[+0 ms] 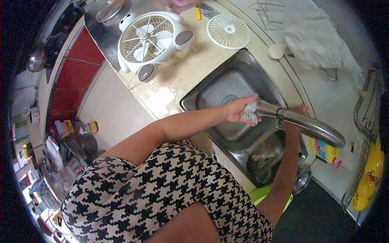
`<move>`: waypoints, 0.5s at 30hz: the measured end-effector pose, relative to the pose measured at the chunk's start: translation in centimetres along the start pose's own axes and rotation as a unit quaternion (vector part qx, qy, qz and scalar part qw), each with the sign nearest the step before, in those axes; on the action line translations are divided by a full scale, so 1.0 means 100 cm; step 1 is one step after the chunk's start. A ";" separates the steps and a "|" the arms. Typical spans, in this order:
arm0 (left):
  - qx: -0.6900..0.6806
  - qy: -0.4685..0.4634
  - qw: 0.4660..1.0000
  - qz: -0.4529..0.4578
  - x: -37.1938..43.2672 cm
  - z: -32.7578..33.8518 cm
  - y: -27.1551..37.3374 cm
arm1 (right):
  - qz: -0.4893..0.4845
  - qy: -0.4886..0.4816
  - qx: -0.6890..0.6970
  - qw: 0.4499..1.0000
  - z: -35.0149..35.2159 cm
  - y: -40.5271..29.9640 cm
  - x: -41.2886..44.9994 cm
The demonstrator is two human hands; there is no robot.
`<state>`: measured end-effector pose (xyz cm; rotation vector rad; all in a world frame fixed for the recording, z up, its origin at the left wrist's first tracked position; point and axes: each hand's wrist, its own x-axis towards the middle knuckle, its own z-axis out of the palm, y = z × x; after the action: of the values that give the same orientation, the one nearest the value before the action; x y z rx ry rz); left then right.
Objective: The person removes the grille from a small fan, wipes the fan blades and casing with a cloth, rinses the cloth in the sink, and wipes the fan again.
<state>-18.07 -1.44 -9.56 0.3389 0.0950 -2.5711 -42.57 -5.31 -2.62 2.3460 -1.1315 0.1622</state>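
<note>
My left hand point(243, 111) holds a small, crumpled whitish cloth point(250, 114) under the end of the metal faucet point(310, 121), over the stainless steel sink point(225, 82). Behind the faucet's neck, near its base at the sink's rear edge, is my right hand point(299, 109); the faucet partly hides it, and its grip cannot be made out. On the counter to the left of the sink lies a white fan point(146, 38) with its blades behind bare spokes. Its round white front grille point(228, 32) lies apart from it, close to the sink's corner.
A yellow lighter point(198, 13) lies on the counter point(182, 66). The smaller basin point(264, 158) holds a dark, unclear item. A yellow detergent bottle point(323, 150) stands behind it, with a green basin point(259, 194) below. A whitish cloth point(313, 45) hangs on the wall.
</note>
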 end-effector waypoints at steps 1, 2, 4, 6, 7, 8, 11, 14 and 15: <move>0.050 0.059 0.996 0.036 -0.002 0.010 0.000 | 0.013 -0.020 0.004 1.000 -0.010 0.001 0.002; 0.100 0.116 0.985 0.073 -0.003 0.017 -0.001 | 0.020 -0.029 0.005 0.999 -0.007 -0.003 -0.007; 0.151 0.143 0.974 0.094 0.001 0.009 -0.006 | 0.177 -0.014 0.248 0.952 0.016 -0.024 -0.041; 0.197 0.173 0.958 0.115 0.004 0.007 -0.008 | 0.253 -0.070 0.437 0.860 0.022 -0.049 -0.051; 0.232 0.233 0.941 0.084 -0.002 0.007 -0.006 | 0.188 -0.149 0.400 0.884 0.013 -0.080 -0.035; 0.265 0.291 0.918 0.050 -0.006 0.010 -0.007 | 0.236 -0.156 0.456 0.844 0.010 -0.108 -0.032; 0.276 0.413 0.868 -0.016 -0.011 0.028 -0.020 | 0.462 -0.075 0.658 0.589 0.002 -0.181 -0.027; 0.326 0.410 0.850 0.055 -0.019 0.011 -0.039 | 0.527 0.025 0.709 0.468 -0.001 -0.227 -0.020; 0.321 0.397 0.854 0.097 -0.015 -0.013 -0.048 | 0.531 0.048 0.717 0.449 -0.001 -0.237 -0.017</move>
<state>-19.10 3.61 -10.47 1.5537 -0.4897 -2.0237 -25.68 8.06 -12.76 1.7417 -2.9207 2.5061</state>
